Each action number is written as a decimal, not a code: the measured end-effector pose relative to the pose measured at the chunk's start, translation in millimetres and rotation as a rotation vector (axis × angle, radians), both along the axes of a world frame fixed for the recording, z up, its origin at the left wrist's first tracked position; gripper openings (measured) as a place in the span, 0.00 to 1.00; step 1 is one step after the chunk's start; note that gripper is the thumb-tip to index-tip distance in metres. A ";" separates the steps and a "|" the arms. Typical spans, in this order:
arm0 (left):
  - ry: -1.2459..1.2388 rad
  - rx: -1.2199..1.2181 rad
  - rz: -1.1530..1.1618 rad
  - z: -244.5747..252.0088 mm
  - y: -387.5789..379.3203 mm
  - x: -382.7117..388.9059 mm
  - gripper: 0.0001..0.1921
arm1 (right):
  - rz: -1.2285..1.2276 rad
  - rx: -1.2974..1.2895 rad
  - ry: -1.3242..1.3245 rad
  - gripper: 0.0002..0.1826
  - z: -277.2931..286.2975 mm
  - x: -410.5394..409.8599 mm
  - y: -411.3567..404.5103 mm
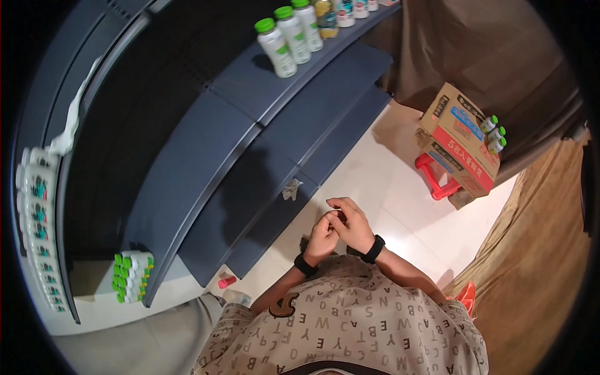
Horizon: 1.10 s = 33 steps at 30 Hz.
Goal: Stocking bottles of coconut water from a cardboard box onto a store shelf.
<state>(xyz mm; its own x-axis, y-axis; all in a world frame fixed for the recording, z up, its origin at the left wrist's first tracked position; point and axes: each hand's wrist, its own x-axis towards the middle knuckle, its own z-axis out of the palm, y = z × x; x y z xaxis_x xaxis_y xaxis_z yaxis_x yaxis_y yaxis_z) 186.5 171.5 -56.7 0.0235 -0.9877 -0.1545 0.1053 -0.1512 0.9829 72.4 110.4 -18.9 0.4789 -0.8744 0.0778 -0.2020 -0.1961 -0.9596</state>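
Note:
My left hand [322, 238] and my right hand [352, 225] meet in front of my body, their fingertips touching. Whether anything small lies between the fingers cannot be seen. A black band circles each wrist. Beyond the hands, a crumpled grey cloth or paper [292, 189] lies on the lowest dark shelf [267, 225]. White bottles with green caps [283, 54] stand in a row on the upper shelf, beside a clear bottle with yellow contents [326, 21]. A cluster of green-capped bottles [133, 276] stands at the shelf's left end.
A cardboard box [461, 140] rests on a red plastic stool [436, 180] at the right, with several small green-capped bottles [497, 135] on it. White bottles [40, 211] line the far-left shelf beside a white cloth or film [70, 126]. A red object [227, 281] lies on the floor. Brown curtains hang right.

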 end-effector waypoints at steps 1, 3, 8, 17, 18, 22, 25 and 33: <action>-0.006 0.039 -0.031 2.6 -9.6 -8.6 0.11 | -0.023 0.032 -0.009 0.14 1.7 -9.8 -6.9; -0.025 0.052 -0.083 -0.7 -24.6 -21.3 0.11 | -0.073 0.011 -0.033 0.15 -6.1 -26.0 -18.6; -0.072 0.009 -0.189 -7.3 -64.6 -40.0 0.12 | -0.110 0.042 -0.004 0.16 -20.4 -55.2 -44.8; -0.133 0.130 -0.364 -16.4 -186.2 -83.6 0.12 | -0.279 0.039 0.044 0.14 -39.3 -111.7 -149.0; -0.183 0.111 -0.409 -15.7 -203.8 -90.9 0.12 | -0.299 0.062 0.040 0.14 -38.4 -119.8 -163.5; -0.087 0.054 -0.493 -22.7 -264.8 -116.0 0.12 | -0.401 0.090 0.043 0.13 -43.8 -158.0 -216.2; -0.219 0.005 -0.608 -19.5 -311.4 -140.9 0.12 | -0.582 0.137 0.020 0.14 -51.6 -197.1 -246.5; -0.248 0.002 -0.771 -17.4 -377.5 -237.6 0.13 | -0.948 0.263 -0.071 0.13 -88.7 -330.3 -295.9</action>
<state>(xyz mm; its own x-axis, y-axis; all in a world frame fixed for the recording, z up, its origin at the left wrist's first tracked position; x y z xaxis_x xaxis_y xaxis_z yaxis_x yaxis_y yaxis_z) -51.2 -206.0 -74.1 -0.6300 -0.7399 -0.2360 -0.2505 -0.0940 0.9635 -257.9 -185.5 -107.6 -0.4271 -0.8876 -0.1722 -0.1054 0.2381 -0.9655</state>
